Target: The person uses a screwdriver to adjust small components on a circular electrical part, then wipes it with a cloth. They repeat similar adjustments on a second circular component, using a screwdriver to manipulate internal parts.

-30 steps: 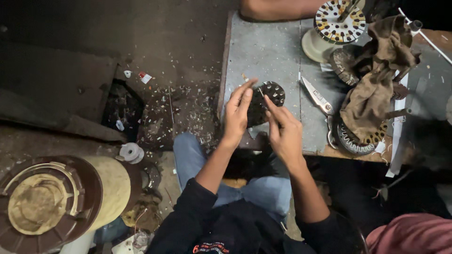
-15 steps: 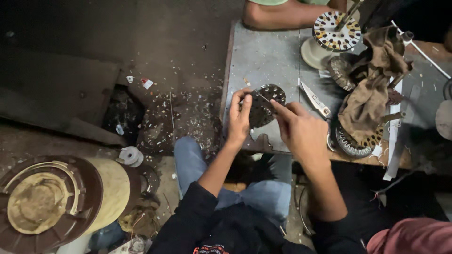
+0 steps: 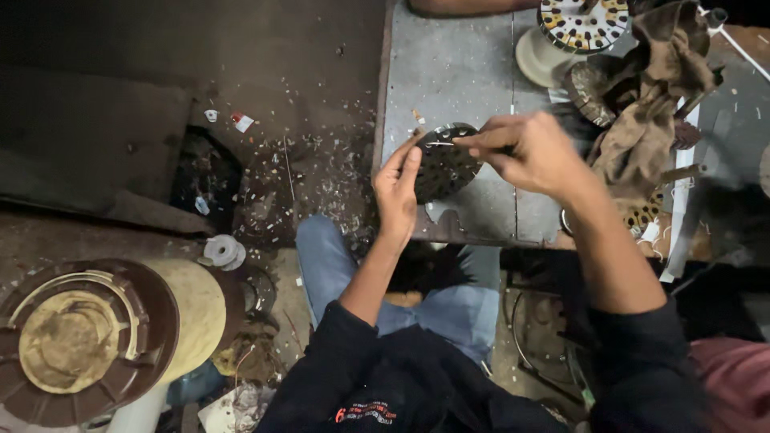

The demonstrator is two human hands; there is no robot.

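A dark slotted disc (image 3: 443, 163), round and flat like a motor stator core, was held tilted over the near edge of the grey desk (image 3: 457, 72), above the person's knees. It was steadied at its left rim by the left hand (image 3: 399, 186), whose fingers were laid flat and upright against the edge; the grip was a loose brace against the rim and not a full clasp, presumably so that the slots were left free to be worked on. The right hand (image 3: 531, 151) was brought in from the right, its grip narrowed to a pinch on a thin pale strip (image 3: 439, 143) that lay across the upper part of the disc; what the strip was made of could not be told. The disc seemed to be angled toward the face so that its slots could be seen.

Further back on the desk, well apart from the hands, a white-and-yellow wound stator (image 3: 583, 22) was set on a pale round base, and a brown rag (image 3: 650, 120) was draped over other parts beside it. Another person's forearm (image 3: 461, 6) was rested along the far edge of the desk. On the floor to the left, small white scraps (image 3: 321, 172) were scattered, and a brown round fan housing (image 3: 76, 341) was stood near the lower left corner.
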